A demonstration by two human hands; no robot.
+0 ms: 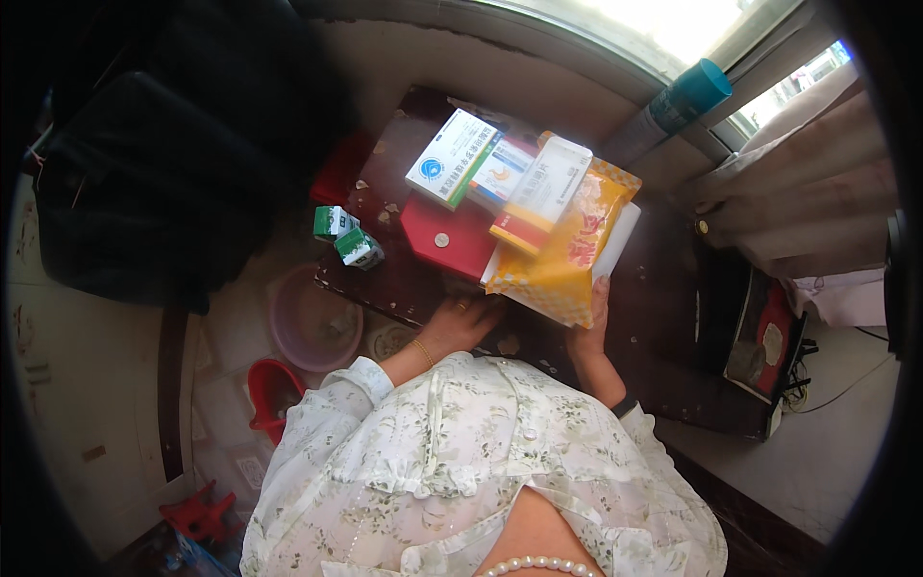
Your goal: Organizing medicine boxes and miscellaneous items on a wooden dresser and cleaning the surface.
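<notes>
My right hand [590,321] grips the near right corner of a yellow checked packet [577,252], its thumb up along the side. A white flat thing [618,240] shows beneath the packet's right edge. On the packet lies a white and orange box [546,192]. My left hand [462,322] rests flat at the table's near edge, below the packet's left corner, with its fingertips partly hidden. Farther off sit a white and green medicine box [453,157] and a small white and blue box [501,175]. A red flat case [437,234] bears a coin [441,240].
Two small green and white cartons [348,238] stand at the left edge of the dark table [663,337]. A teal-capped can [694,94] leans by the window. On the floor at left are a purple basin [312,322], a red container [272,389] and a red stool [200,514].
</notes>
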